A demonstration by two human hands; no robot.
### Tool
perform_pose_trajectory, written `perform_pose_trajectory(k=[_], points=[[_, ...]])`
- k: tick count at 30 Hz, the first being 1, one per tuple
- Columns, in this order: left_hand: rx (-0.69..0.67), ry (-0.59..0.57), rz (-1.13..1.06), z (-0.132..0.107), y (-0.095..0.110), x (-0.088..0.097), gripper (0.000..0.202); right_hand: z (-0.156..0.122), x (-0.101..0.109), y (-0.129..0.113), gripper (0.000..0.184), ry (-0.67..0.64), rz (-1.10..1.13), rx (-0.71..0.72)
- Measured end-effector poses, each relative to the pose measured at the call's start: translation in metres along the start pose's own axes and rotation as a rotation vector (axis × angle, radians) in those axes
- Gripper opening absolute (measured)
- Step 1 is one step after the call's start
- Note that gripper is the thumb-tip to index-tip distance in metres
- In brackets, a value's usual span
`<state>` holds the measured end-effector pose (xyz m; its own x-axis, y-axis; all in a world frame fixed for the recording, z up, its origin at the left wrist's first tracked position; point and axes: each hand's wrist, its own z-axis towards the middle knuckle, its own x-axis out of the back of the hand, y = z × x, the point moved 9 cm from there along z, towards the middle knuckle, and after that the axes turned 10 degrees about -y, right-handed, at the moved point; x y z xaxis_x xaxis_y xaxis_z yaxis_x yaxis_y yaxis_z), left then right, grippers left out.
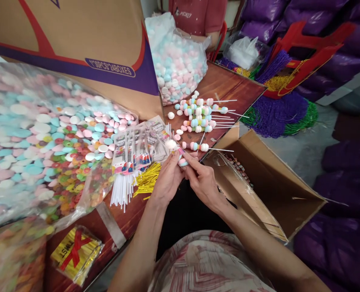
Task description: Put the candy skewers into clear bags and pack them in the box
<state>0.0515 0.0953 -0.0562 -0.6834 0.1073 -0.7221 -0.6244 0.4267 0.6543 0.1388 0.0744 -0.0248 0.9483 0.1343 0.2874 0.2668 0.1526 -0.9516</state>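
My left hand [168, 178] and my right hand [206, 181] meet at the table's front edge, fingers closed around pastel marshmallows [182, 162]. Whether a stick runs through these is hidden by my fingers. Just beyond my left fingertips is a white marshmallow [170, 144]. Beside my left hand lie yellow twist ties [146, 179], white sticks [122, 190] and printed clear bags [134, 148]. A finished-looking marshmallow skewer [195, 146] rests just past my right hand. Further back, several more candy skewers [199, 115] are stacked with their sticks pointing right.
Loose marshmallows [24, 129] and gummy rings [73, 178] fill open plastic on the left. A large carton [106, 44] and a bag of marshmallows [180, 61] stand behind. An open cardboard box [271, 178] sits right, below the table. Across the table is a person in a red shirt [195, 16].
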Motion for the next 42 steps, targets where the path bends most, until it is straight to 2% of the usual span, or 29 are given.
perform_pose_trajectory(k=[2, 4, 7, 9, 12, 14, 16, 20, 23, 32, 37, 42], points=[[0.029, 0.025, 0.034, 0.000, 0.005, 0.006, 0.040, 0.000, 0.000, 0.006, 0.044, -0.026, 0.093, -0.017], [-0.035, 0.096, 0.068, 0.001, 0.021, 0.015, 0.043, -0.001, -0.001, 0.013, 0.045, -0.056, 0.198, -0.052], [-0.173, 0.154, 0.078, 0.005, 0.043, 0.018, 0.036, -0.002, -0.005, 0.016, 0.045, -0.114, 0.265, -0.071], [-0.182, 0.141, 0.058, 0.011, 0.046, 0.013, 0.030, -0.002, -0.009, 0.013, 0.045, -0.155, 0.234, -0.053], [-0.156, 0.169, 0.030, 0.014, 0.039, 0.010, 0.024, -0.003, -0.009, 0.003, 0.044, -0.151, 0.045, 0.000], [-0.150, 0.206, 0.015, 0.012, 0.036, 0.012, 0.024, -0.005, -0.007, -0.006, 0.044, -0.125, -0.161, 0.078], [-0.133, 0.227, 0.006, 0.010, 0.033, 0.016, 0.026, -0.009, -0.010, -0.014, 0.045, -0.150, -0.383, 0.171], [-0.091, 0.239, -0.002, 0.008, 0.029, 0.024, 0.028, -0.016, -0.020, -0.013, 0.051, -0.221, -0.745, 0.281], [-0.086, 0.230, -0.005, 0.007, 0.029, 0.027, 0.028, -0.017, -0.019, -0.009, 0.051, -0.194, -0.859, 0.293], [-0.052, 0.172, 0.062, 0.005, 0.029, 0.024, 0.032, -0.012, -0.019, -0.014, 0.051, -0.173, -0.864, 0.204], [-0.070, 0.203, 0.082, 0.003, 0.028, 0.016, 0.032, -0.007, -0.029, -0.014, 0.056, -0.190, -0.889, 0.159], [-0.078, 0.171, 0.029, 0.004, 0.029, 0.014, 0.027, -0.003, -0.029, -0.020, 0.055, -0.214, -0.692, 0.213]])
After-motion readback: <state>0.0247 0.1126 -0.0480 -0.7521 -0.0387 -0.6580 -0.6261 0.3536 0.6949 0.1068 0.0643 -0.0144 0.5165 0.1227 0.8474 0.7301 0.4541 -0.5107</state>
